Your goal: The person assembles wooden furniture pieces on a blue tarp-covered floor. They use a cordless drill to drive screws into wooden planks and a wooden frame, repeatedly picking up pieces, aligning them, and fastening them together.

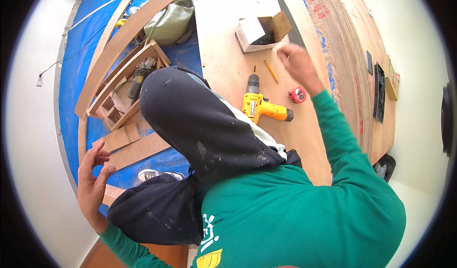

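My right hand (299, 64) hovers above the plywood beside a small open cardboard box (243, 38) with dark small pieces inside. Its fingers are curled together and slightly blurred; anything between them is hidden. Below it on the board lie a yellow pencil (271, 71), a red tape measure (297, 95) and a yellow cordless drill (252, 107) with a bit in its black chuck. Off to the left, my left hand (93, 180) is raised with fingers apart and holds nothing. It is nearest to the loose wooden boards (135, 151) on the blue floor covering.
A wooden frame (102, 89) with an angle grinder (138, 80) stands left of my knee, near a long curved wooden strip (135, 24) and a pale green sack (171, 24). Stacked sheets (350, 73) rise at right, with a black case (379, 93) on top.
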`<state>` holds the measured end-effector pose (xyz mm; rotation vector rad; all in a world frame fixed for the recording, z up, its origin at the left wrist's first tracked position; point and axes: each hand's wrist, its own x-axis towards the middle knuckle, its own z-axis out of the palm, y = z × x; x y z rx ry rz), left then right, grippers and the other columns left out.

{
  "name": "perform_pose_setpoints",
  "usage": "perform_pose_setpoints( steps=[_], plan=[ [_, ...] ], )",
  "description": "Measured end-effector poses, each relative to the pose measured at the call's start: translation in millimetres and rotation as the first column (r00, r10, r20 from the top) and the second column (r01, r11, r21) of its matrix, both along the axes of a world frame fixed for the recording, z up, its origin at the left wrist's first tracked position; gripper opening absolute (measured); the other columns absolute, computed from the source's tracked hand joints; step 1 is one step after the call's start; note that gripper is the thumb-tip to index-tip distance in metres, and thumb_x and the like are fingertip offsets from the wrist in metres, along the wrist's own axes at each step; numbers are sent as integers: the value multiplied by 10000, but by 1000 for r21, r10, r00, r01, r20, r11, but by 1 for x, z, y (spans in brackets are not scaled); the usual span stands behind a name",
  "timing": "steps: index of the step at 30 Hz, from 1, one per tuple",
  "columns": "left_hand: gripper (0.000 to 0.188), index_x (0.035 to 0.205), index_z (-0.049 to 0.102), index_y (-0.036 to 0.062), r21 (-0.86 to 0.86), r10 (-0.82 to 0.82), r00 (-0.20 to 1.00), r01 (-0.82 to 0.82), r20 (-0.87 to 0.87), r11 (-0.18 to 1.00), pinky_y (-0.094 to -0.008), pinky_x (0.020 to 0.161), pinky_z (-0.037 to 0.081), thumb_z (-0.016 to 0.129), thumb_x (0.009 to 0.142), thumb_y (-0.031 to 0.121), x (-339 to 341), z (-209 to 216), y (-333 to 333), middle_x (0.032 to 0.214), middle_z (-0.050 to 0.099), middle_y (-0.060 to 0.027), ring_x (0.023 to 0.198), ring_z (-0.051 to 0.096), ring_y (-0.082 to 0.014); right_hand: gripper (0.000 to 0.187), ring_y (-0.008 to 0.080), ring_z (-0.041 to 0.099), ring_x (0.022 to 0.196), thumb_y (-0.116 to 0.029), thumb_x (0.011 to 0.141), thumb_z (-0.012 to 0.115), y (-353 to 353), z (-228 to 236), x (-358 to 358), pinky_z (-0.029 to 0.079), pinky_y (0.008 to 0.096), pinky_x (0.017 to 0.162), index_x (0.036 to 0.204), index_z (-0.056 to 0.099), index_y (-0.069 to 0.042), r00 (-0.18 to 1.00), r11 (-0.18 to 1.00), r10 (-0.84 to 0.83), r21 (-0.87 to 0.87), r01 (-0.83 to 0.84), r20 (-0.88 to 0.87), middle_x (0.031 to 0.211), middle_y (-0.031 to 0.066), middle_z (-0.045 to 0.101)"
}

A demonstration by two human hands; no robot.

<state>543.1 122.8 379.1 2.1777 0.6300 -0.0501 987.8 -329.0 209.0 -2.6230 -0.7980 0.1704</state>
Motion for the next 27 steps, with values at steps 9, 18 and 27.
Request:
perform_pose_setpoints(
  steps=[9, 18, 27],
  plan=[
    [587, 1559, 600, 79, -43, 143, 989, -141, 44, 989, -297, 869, 579, 765, 997, 61, -24, -18, 15, 1171, 695, -66, 991, 662, -132, 163, 356, 735, 1121, -181, 997, 709, 60, -19, 78, 577, 504, 989, 1083, 828, -110, 982, 959, 71, -282, -19, 173, 1131, 133, 775],
    [586, 1547, 618, 82, 15, 150, 983, -152, 101, 988, -308, 902, 580, 788, 986, 77, -25, -5, 8, 1181, 710, -69, 1026, 677, -143, 198, 313, 772, 1009, -143, 979, 732, 50, -21, 82, 598, 431, 908, 1150, 784, -56, 997, 984, -46, 172, 36, 56, 1103, 133, 793],
    [486, 1395, 724, 31, 475, -333, 733, 14, 594, 880, -380, 972, 573, 842, 929, 103, 104, 50, -94, 1262, 749, -117, 1125, 710, -260, 230, 114, 733, 887, -202, 1032, 795, 106, 158, -65, 593, 256, 813, 1207, 781, -52, 756, 463, 525, 877, 132, -391, 1030, 74, 804]
  ],
)
